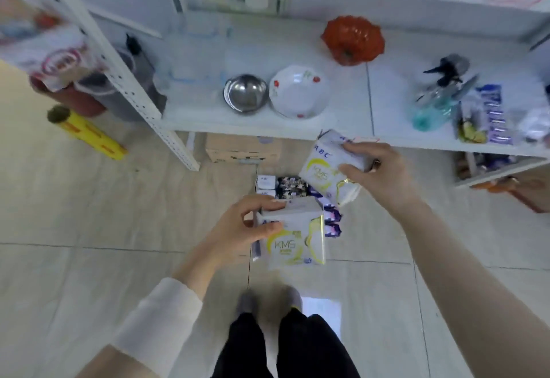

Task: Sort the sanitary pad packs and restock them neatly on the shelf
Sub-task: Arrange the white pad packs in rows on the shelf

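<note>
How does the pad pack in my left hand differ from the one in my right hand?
The left-hand pack is lower, over the floor; the right-hand pack is up by the shelf edge. The left-hand pack's print reads nearly level; the right-hand pack is tilted diagonally. The left hand grips its pack's top left, the right hand its pack's top right. Both are white with yellow KMS print.

Top-left packaging point(56, 59) blurred (print unreadable), floor packs point(293, 185) half hidden

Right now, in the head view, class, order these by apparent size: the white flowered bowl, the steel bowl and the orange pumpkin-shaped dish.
1. white flowered bowl and orange pumpkin-shaped dish: alike, unranked; the dish sits farther back.
2. steel bowl, smallest.
</note>
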Demonstrator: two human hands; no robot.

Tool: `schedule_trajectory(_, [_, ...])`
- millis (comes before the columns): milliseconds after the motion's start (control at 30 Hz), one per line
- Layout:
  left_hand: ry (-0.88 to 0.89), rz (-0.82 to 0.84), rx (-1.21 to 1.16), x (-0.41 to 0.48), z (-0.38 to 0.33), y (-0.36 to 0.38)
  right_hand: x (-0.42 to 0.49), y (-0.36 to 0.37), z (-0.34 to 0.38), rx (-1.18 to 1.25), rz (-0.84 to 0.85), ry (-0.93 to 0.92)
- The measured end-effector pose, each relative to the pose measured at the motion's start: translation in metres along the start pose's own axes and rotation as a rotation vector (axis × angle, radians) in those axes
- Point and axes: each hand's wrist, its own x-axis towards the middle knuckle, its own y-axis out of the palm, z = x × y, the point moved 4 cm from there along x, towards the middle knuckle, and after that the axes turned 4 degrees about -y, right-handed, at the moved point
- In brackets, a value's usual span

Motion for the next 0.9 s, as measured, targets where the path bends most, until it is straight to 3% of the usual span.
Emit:
schedule_trajectory(200, [0.142, -0.085, 0.081, -0.002, -0.103, 0.000, 0.009, -0.068, 0.055, -0.024, -0.031, -0.130])
schedule_trajectory(400, [0.195, -0.162, 0.182, 0.018, -0.162, 0.022, 0.037, -0.126, 0.073, -0.033, -0.036, -0.255])
schedule_trajectory(700, [0.352, -0.182, 0.211, 0.043, -0.250, 0.037, 0.077, -0.193, 0.100, 0.030, 0.004, -0.334])
schedule_trajectory(900, [0.510, -0.171, 0.266, 0.078, -0.319, 0.027, 0.123, -0.232, 0.131, 0.068, -0.094, -0.381])
